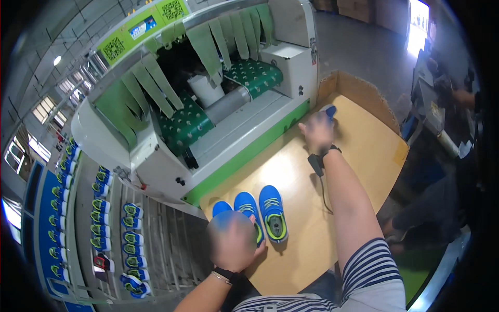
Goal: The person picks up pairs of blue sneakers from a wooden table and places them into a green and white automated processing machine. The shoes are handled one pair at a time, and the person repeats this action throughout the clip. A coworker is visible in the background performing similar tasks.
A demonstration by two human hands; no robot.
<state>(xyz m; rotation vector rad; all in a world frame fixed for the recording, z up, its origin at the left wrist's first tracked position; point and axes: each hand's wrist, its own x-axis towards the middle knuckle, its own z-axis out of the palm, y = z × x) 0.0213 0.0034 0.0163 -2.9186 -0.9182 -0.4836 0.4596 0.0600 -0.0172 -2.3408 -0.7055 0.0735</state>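
Three blue sneakers with lime-green linings and pale laces sit side by side on the wooden tabletop (pixel 306 218). The right one (pixel 273 213) stands free, its opening facing me. My left hand (pixel 234 242) is closed around the heel ends of the left sneaker (pixel 221 208) and the middle sneaker (pixel 245 204); its thumb lies along the middle one's side, and blur hides the other fingers. At the table's far side, my right hand (pixel 318 131) reaches out and grips another blue shoe (pixel 329 111), mostly covered by the blurred fingers.
A white and green conveyor machine (pixel 244 130) with hanging green strips (pixel 208 49) borders the table's far left side. A cardboard guard (pixel 369 101) lines the far right edge. Racks of blue shoes (pixel 101 213) stand left. A cable (pixel 325 195) hangs from my right wrist.
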